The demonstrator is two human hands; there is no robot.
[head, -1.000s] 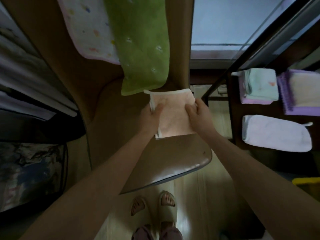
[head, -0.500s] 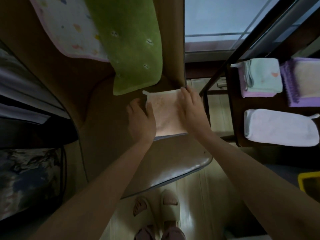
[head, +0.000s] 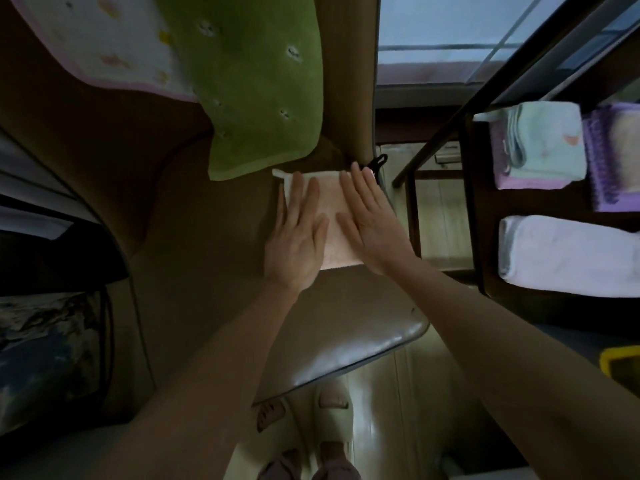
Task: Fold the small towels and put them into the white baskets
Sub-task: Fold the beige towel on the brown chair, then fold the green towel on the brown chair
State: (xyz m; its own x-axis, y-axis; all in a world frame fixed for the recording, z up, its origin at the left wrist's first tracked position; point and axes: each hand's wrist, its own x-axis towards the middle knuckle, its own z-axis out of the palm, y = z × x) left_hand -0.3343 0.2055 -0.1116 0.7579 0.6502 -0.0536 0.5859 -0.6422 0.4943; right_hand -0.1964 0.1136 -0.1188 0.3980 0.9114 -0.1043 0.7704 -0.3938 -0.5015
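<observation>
1. Both palms press flat on the folded peach towel (head: pixel 330 233): the left hand (head: pixel 298 237) covers its left side and the right hand (head: pixel 370 223) its right, fingers straight and slightly spread, pinching nothing.
2. No brand, label or writing can be read anywhere.
3. Both forearms reach forward from the lower corners, wrists low, fingertips pointing away from the person.
4. That peach towel lies on the brown seat (head: pixel 214 271), hard against its right edge, with bare seat to its left and nearer the person.
5. Just beyond the peach towel hangs a green towel (head: pixel 256 81), beside a white dotted towel (head: pixel 104 43).
6. Right of the peach towel, across a gap of floor, a dark shelf (head: pixel 485 202) carries folded towels (head: pixel 540 147).
</observation>
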